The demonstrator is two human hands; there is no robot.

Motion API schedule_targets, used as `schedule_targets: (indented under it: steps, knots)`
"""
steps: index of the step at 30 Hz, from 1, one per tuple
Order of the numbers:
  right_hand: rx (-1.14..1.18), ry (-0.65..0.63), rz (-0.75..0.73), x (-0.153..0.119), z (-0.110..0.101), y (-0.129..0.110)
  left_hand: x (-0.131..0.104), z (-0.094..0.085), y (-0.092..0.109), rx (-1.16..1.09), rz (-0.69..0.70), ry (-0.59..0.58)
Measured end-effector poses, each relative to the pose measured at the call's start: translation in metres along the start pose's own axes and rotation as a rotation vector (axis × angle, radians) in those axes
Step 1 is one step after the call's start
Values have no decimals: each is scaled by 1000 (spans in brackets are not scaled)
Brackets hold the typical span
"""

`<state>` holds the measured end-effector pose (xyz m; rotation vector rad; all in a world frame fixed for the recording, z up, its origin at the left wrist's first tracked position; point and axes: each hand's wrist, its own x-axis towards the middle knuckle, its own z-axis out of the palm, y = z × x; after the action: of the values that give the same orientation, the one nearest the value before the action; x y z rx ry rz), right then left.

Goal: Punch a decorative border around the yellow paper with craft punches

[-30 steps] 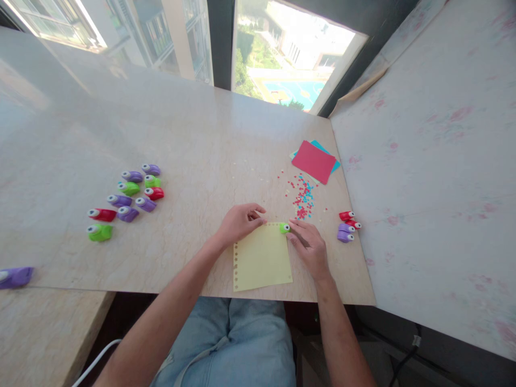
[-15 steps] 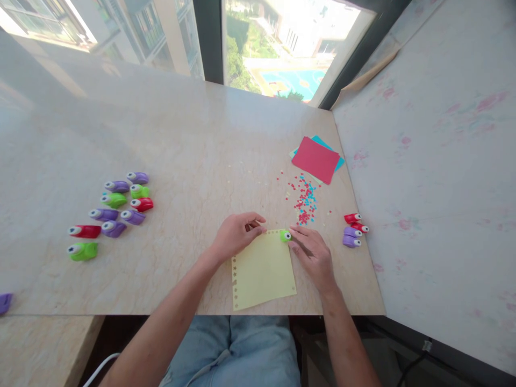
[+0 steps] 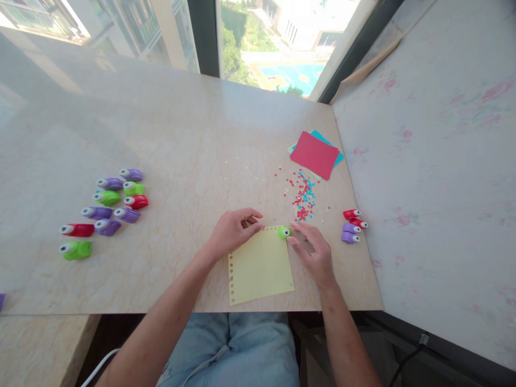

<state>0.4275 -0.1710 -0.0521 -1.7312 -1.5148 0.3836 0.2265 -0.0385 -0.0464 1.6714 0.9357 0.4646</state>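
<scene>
A sheet of yellow paper [image 3: 262,269] lies near the front edge of the table, with punched shapes along its left and top edges and one at the lower right. On its top right corner sits a small green craft punch [image 3: 284,232] with a white, star-marked button. My left hand [image 3: 236,231] rests over the sheet's upper left, thumb and curled fingers closed at its top edge. Just right of the punch is my right hand [image 3: 314,250], thumb and forefinger spread apart, their tips close to it with nothing gripped.
Red and blue paper confetti [image 3: 304,196] is scattered beyond the sheet, below stacked red and blue cards [image 3: 314,155]. Several purple, green and red punches [image 3: 107,227] stand at left; more punches [image 3: 351,228] sit at right by the flowered wall covering [image 3: 423,188].
The right thumb and forefinger have parted slightly from the green punch, which stays on the paper's corner. My left hand keeps its place on the sheet. The whole view has shifted slightly.
</scene>
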Motion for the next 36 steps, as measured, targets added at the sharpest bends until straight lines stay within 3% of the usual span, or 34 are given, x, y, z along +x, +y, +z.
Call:
schedule_targets:
  steps: [12,20,32,34,36]
  knots:
    - [-74,11,-114,4,3,-1,2,3,-5,28,23,25]
    - [-66,16,-61,3,4,-1,2,2,-2,36,42,29]
    - [230,53,318,7,-8,-4,2,2,-1,124,110,75]
    - [226,-3,401,13,-14,-9,1,2,1,138,115,84]
    - [209,-140,483,20,-21,-13,1,2,2,146,119,91]
